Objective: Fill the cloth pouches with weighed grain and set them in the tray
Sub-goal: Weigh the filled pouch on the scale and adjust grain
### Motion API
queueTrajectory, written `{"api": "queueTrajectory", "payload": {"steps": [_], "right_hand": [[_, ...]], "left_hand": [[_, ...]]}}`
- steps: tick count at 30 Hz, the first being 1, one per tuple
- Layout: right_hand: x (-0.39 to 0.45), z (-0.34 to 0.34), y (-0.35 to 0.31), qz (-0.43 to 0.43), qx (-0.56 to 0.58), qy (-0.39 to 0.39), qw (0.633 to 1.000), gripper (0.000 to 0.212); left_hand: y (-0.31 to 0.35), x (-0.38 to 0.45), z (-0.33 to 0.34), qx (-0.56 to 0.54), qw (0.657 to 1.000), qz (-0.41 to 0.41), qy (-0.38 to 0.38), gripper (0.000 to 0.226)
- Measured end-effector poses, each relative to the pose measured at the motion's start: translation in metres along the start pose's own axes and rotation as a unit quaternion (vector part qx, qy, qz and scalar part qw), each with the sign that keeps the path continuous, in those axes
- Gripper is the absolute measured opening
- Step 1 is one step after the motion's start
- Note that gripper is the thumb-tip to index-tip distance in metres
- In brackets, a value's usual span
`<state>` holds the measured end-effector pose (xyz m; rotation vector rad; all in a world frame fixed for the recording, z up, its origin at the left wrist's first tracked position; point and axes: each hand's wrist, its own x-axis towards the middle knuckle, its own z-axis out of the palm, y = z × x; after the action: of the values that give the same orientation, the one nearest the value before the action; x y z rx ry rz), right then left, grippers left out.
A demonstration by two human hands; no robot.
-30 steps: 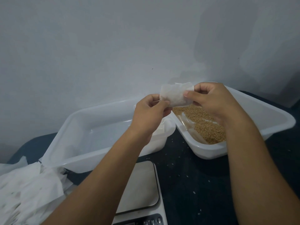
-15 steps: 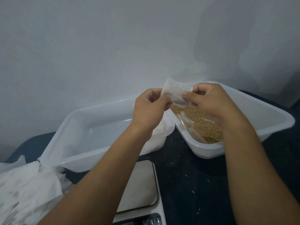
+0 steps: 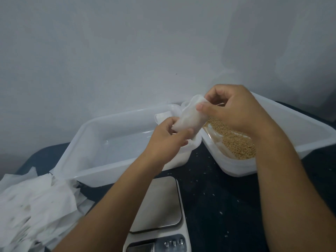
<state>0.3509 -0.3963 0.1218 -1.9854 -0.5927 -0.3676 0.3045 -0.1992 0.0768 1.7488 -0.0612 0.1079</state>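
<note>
A small white cloth pouch hangs in the air above the gap between two trays, tilted with its top up and to the right. My left hand grips its lower end. My right hand pinches its upper edge between thumb and fingers. Brown grain lies in the right white tray. The left white tray holds one white pouch in its far right corner. A digital scale with a bare steel plate sits close in front of me.
A heap of loose white pouches lies at the left edge of the dark table. A clear plastic scoop or bag lies in the grain. Scattered grains dot the tabletop. A pale wall stands right behind the trays.
The pouch has turned from lying flat between my hands to a tilted, rolled shape. My left hand dropped to its lower end while my right hand rose to its top.
</note>
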Motion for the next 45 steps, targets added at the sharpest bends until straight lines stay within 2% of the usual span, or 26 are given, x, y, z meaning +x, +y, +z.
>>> {"api": "queueTrajectory", "payload": {"steps": [4, 7, 11, 15, 19, 23, 26, 31, 34, 37, 39, 40, 43, 45], "right_hand": [[-0.006, 0.009, -0.027, -0.045, -0.048, -0.125, 0.990, 0.015], [-0.012, 0.023, -0.045, -0.074, -0.079, -0.198, 0.974, 0.015], [-0.017, 0.041, -0.056, -0.095, -0.057, -0.221, 0.969, 0.018], [-0.019, 0.051, -0.059, -0.085, -0.052, -0.239, 0.966, 0.030], [-0.023, 0.063, -0.068, -0.120, -0.092, -0.243, 0.958, 0.011], [-0.029, 0.075, -0.078, -0.116, -0.070, -0.296, 0.945, 0.007], [-0.033, 0.080, -0.081, -0.114, -0.116, -0.329, 0.930, 0.006], [-0.034, 0.086, -0.083, -0.105, -0.179, -0.340, 0.917, 0.011], [-0.034, 0.089, -0.081, -0.072, -0.214, -0.389, 0.893, 0.016], [-0.034, 0.087, -0.077, -0.032, -0.198, -0.423, 0.884, 0.017], [-0.034, 0.091, -0.073, -0.003, -0.197, -0.442, 0.875, 0.017], [-0.034, 0.096, -0.070, 0.010, -0.207, -0.452, 0.868, 0.015], [-0.036, 0.115, -0.055, 0.034, -0.266, -0.463, 0.845, 0.012], [-0.035, 0.122, -0.049, 0.035, -0.299, -0.459, 0.836, 0.008]], "left_hand": [[-0.009, -0.024, -0.018, 0.028, 0.997, 0.039, -0.061, 0.041], [-0.012, -0.039, -0.029, 0.049, 0.995, 0.077, -0.026, 0.023], [-0.017, -0.059, -0.048, 0.044, 0.993, 0.104, 0.016, 0.018], [-0.024, -0.079, -0.066, -0.042, 0.995, 0.079, 0.038, 0.023], [-0.033, -0.098, -0.075, -0.117, 0.991, 0.039, 0.055, 0.024], [-0.046, -0.111, -0.083, -0.116, 0.991, 0.027, 0.060, 0.021], [-0.056, -0.117, -0.088, -0.101, 0.993, 0.018, 0.062, 0.014], [-0.064, -0.125, -0.094, -0.096, 0.994, 0.025, 0.036, 0.022], [-0.069, -0.127, -0.094, -0.082, 0.996, 0.017, 0.041, 0.022], [-0.072, -0.128, -0.095, -0.079, 0.997, 0.002, 0.022, 0.024], [-0.073, -0.129, -0.097, -0.029, 0.999, -0.011, 0.010, 0.013], [-0.076, -0.128, -0.098, 0.035, 0.999, -0.012, 0.010, 0.006], [-0.083, -0.128, -0.100, 0.273, 0.961, 0.016, 0.031, 0.013], [-0.085, -0.128, -0.101, 0.303, 0.952, 0.029, 0.044, 0.013]]}}
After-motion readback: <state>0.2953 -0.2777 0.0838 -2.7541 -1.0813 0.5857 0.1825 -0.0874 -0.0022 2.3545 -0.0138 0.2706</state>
